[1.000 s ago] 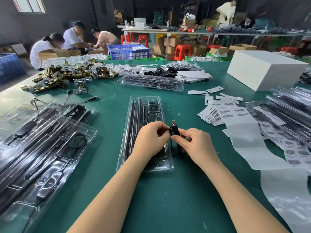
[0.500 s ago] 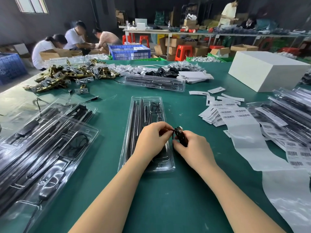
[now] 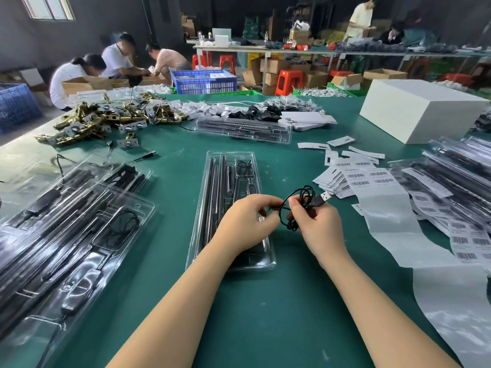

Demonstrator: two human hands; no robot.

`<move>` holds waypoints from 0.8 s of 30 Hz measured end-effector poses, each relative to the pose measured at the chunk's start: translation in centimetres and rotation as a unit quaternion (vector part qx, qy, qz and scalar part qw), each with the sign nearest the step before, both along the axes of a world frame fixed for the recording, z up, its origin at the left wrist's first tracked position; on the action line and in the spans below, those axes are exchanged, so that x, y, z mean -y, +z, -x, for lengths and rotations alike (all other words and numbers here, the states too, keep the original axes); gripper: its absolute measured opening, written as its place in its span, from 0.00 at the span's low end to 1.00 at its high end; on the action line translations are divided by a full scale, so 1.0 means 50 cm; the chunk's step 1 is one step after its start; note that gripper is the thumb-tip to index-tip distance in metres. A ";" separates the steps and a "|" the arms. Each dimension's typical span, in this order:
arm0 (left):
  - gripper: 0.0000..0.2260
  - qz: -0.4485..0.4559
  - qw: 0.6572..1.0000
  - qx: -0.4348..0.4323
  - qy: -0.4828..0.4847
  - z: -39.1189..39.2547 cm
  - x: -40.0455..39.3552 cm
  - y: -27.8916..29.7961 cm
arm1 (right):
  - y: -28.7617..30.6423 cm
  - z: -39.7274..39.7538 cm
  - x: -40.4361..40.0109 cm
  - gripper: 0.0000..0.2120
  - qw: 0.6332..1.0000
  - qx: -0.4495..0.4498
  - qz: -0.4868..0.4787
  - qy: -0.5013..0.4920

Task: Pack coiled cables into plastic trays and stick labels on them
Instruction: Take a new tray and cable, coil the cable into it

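Along the left edge of the green tabletop (image 3: 164, 309) lay a stack of filled clear blister trays (image 3: 66, 235), dark rods and cables showing through the plastic. Beyond them sat a heap of brass latches (image 3: 101, 120).

In the middle, one clear plastic tray (image 3: 231, 166) lay lengthwise away from the person, black rods in its long channels and a small coil of cable already in a far pocket. The left hand (image 3: 247, 224) hovered over the near half of that tray, fingers curled, pinching a strand of the black USB cable (image 3: 297, 200) between thumb and fingertips.

Just to its right, the right hand (image 3: 316, 227) gripped the loosely coiled part of the same cable, loops rising above the knuckles and hanging below the fingers. The silver USB plug (image 3: 325, 196) stuck out past that hand toward the right. The cable was off the tabletop, held beside the tray's right edge, not in it.

Further right lay a strip of barcode labels (image 3: 369, 179), its backing paper (image 3: 398, 227) trailing toward the near edge, then more packed trays (image 3: 457, 171) and a white box (image 3: 419, 110) behind.
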State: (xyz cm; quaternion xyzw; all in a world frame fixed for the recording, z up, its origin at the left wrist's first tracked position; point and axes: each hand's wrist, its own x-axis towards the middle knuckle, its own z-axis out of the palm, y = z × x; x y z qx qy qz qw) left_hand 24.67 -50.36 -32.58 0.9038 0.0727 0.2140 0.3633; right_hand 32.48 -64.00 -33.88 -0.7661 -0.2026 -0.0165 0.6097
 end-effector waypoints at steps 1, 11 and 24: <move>0.13 0.010 1.000 0.000 -0.015 0.001 0.004 0.002 | 0.000 0.000 0.000 0.12 1.000 0.012 0.004 -0.002; 0.05 0.117 0.992 0.037 0.018 -0.004 -0.005 0.000 | 0.004 0.016 -0.010 0.12 0.998 0.001 0.037 0.050; 0.18 -0.234 0.971 -0.026 -0.032 -0.002 0.025 0.008 | 0.003 0.008 -0.006 0.16 0.995 -0.093 -0.021 0.023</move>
